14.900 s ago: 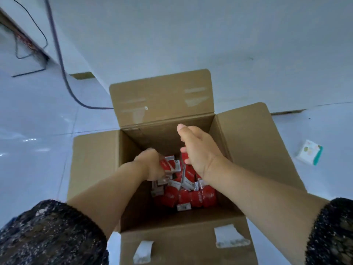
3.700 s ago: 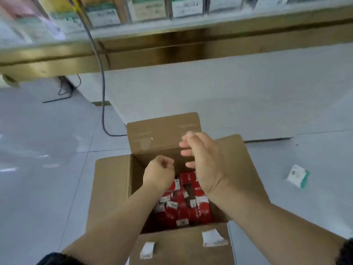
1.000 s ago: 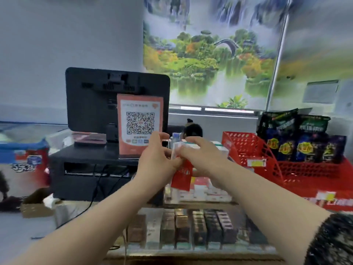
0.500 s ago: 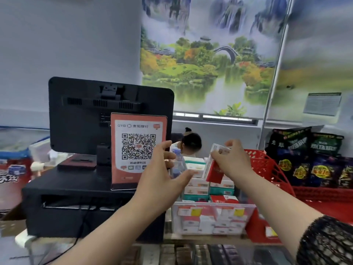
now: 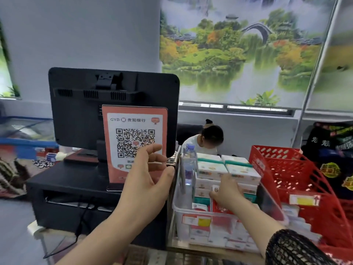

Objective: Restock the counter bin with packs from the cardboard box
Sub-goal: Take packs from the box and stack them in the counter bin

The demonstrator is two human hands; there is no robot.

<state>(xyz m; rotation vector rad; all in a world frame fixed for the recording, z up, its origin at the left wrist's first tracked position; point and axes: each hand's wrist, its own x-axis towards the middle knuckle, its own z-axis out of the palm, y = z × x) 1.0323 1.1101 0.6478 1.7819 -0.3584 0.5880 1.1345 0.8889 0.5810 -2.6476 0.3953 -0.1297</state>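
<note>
One red pack (image 5: pixel 218 206); sign (image 5: pixel 134 144) "GYB 贵阳银行"

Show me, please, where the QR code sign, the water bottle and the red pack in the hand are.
QR code sign (image 5: pixel 133 137): head view, on the printed code.
water bottle (image 5: pixel 189 170): head view, on its clear body.
red pack (image 5: pixel 219 207): head view, on its red lower part.

Tight around the clear bin (image 5: pixel 174 199): a water bottle (image 5: pixel 188 169) stands in its left end, stacked white boxes (image 5: pixel 227 170) fill the back, a red basket (image 5: pixel 282 175) sits just beside its right side, and a QR sign (image 5: pixel 133 138) is just left. Only the front strip is open from above, where the right hand (image 5: pixel 227 190) grips a red pack (image 5: pixel 217 205).
</note>
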